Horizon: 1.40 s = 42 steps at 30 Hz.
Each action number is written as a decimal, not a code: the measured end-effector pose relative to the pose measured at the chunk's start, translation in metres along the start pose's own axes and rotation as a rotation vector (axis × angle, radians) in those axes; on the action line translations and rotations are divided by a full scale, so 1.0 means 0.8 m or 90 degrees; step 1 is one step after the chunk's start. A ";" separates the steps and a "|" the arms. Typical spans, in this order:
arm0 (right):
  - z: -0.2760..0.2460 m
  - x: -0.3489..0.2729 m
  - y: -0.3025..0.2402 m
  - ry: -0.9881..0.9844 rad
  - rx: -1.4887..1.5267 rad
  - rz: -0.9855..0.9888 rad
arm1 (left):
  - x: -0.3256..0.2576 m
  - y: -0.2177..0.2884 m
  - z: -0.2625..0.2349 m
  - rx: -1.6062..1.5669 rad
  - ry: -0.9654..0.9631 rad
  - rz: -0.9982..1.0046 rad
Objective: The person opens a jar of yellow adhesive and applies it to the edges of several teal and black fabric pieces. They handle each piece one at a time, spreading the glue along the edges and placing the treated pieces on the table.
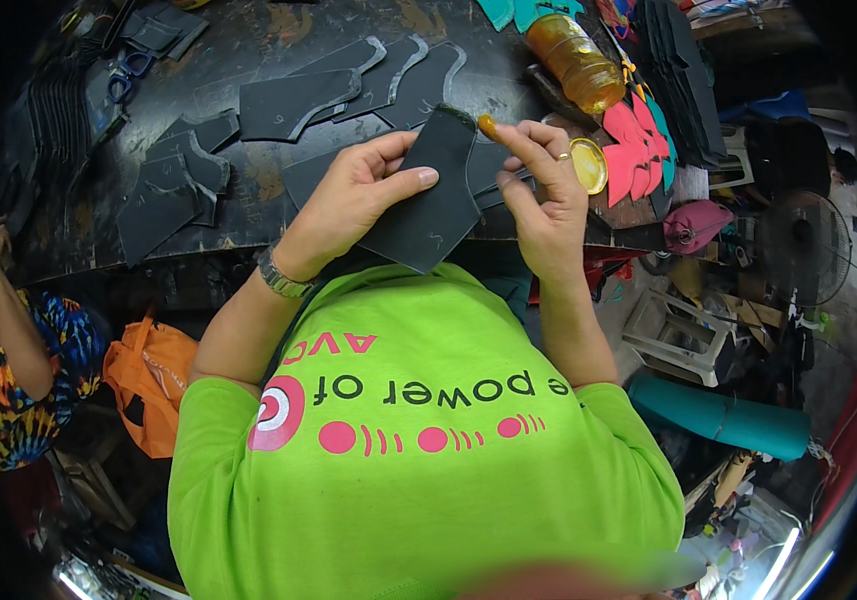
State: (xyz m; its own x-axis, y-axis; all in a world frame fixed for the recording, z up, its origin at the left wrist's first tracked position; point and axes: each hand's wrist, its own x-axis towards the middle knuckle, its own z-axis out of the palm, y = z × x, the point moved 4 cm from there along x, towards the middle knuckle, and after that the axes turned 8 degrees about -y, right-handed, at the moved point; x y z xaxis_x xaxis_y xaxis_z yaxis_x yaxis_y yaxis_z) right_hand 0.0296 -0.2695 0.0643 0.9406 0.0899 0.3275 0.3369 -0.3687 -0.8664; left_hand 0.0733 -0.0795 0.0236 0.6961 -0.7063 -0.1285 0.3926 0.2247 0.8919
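Over the near edge of the table, the left hand clamps a black sheet between thumb and fingers, while the right hand, thumb and forefinger apart, points an amber-smeared fingertip beside the sheet's far corner.

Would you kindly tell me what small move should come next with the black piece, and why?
Probably drawing the right hand's smeared fingertip along the upper edge of the black piece: amber paste coats that fingertip, it sits close to that edge, and the left hand holds the piece between thumb and fingers.
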 end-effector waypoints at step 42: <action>0.019 -0.026 0.019 -0.066 0.162 -0.013 | -0.002 -0.001 -0.010 -0.113 -0.028 0.040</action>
State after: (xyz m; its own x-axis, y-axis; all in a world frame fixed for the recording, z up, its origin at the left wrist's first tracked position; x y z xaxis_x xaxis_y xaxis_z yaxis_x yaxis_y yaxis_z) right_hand 0.0157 -0.2628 0.0384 0.9283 0.1942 0.3172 0.3438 -0.1224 -0.9310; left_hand 0.0766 -0.0735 0.0194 0.6972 -0.7149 -0.0533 0.4521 0.3807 0.8067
